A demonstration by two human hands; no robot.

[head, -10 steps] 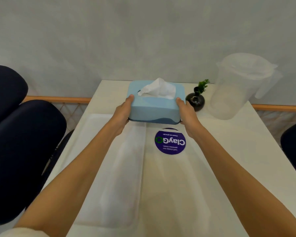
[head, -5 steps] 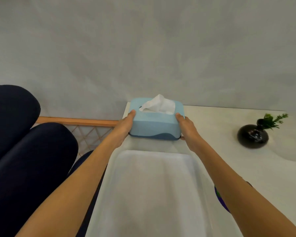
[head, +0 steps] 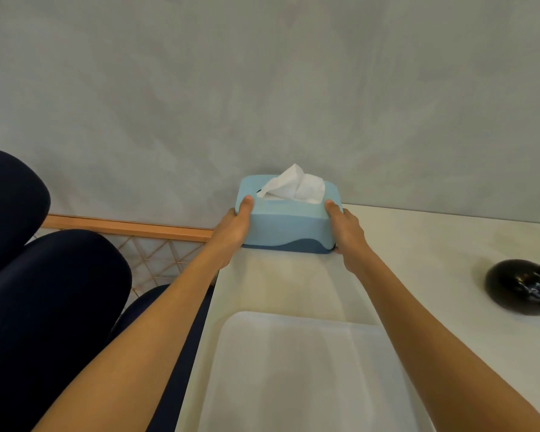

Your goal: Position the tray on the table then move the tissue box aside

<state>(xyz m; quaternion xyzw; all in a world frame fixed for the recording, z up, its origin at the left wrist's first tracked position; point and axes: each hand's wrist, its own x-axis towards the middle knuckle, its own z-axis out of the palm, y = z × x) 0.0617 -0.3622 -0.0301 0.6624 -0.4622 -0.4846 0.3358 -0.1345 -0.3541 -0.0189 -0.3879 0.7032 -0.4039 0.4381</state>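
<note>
Since the earlier frame, tissue box (head: 289, 217) has shifted from table centre to the far left corner by the wall. Left hand (head: 233, 229) and right hand (head: 345, 233) clamp its ends, thumbs on top. Tray (head: 293, 369) lies flat on the table (head: 434, 275), so step one looks done. Only release is left; box looks set down.

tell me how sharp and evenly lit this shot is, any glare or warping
Head view: soft, even light, with only a faint shadow under the tissue box; small glints on the black vase, cut by the right edge; the white tray looks washed out; wide-angle stretch on both forearms, left hand and right hand reasonably sharp.
</note>
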